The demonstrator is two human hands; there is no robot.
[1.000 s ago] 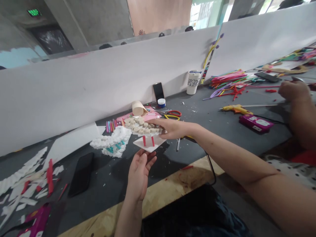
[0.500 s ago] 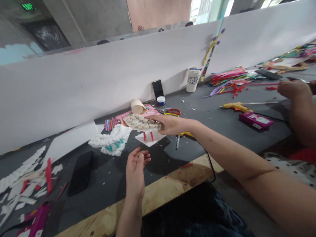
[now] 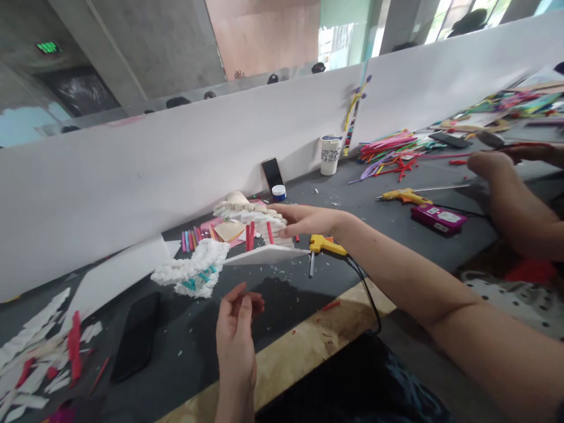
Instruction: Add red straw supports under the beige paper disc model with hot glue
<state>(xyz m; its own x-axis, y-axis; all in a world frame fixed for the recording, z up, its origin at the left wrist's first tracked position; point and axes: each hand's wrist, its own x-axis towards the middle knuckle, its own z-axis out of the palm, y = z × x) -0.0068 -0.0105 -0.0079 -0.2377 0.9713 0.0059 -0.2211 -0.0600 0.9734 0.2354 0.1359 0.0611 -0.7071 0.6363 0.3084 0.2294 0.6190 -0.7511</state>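
Our right hand [image 3: 308,220] grips the model [image 3: 249,214] just left of the glue gun [image 3: 324,244]; lumps cover its top, and its red legs look fixed. Below it, our left hand [image 3: 235,317] is loosely open and empty.

Left hand [image 3: 235,329] and right hand [image 3: 308,220]: bare, forearms uncovered to frame edge. Lap: dark blue-black glossy fabric garment [image 3: 352,382].

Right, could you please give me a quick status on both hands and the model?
Right hand grips foam model by its top, base tilted. Left hand open, empty, below it. Glue gun and white fluffy piece close beside.
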